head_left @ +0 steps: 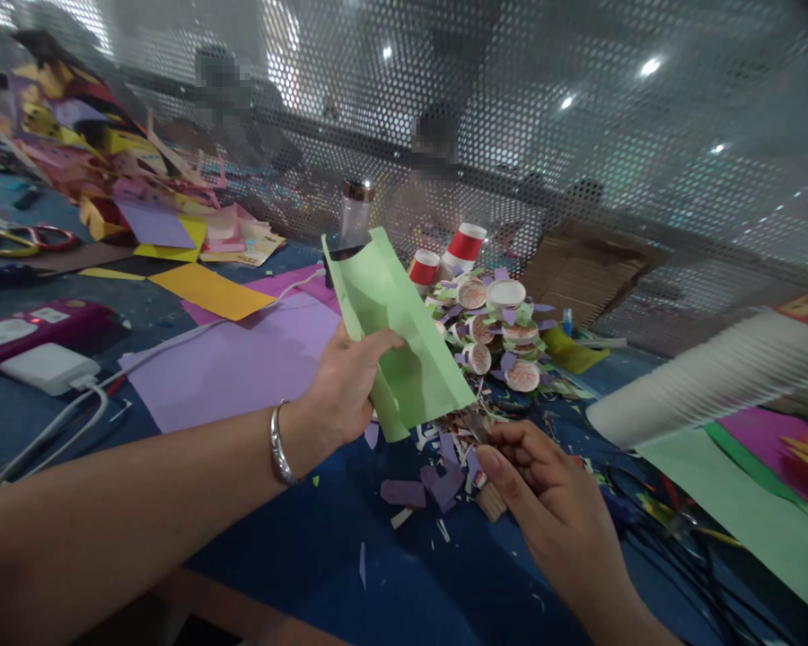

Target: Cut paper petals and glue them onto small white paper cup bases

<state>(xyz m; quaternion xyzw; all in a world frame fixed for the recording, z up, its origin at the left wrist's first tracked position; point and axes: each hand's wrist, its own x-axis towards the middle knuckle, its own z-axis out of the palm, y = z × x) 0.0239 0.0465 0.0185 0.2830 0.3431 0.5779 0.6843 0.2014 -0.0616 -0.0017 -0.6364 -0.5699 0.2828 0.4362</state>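
My left hand (350,381) grips a light green sheet of paper (408,345), thumb across its face and fingers behind it. The sheet is raised over the table, with its long edges curled or folded up. Just off the sheet's lower right corner is my right hand (542,484), closed in a pinch. A small grey blade-like piece (475,425) sticks out of its fingertips towards the paper; the rest of it is hidden in the hand. Below both hands lie purple paper scraps (404,493) and thin offcuts.
Behind the sheet stand decorated paper cups (481,332), red-and-white cups (466,244) and a bottle (355,215). Stacked white cups (700,377) lean in from the right. Purple paper (235,359), a white cable (195,334), a charger (50,368) and scissors (23,240) are at left.
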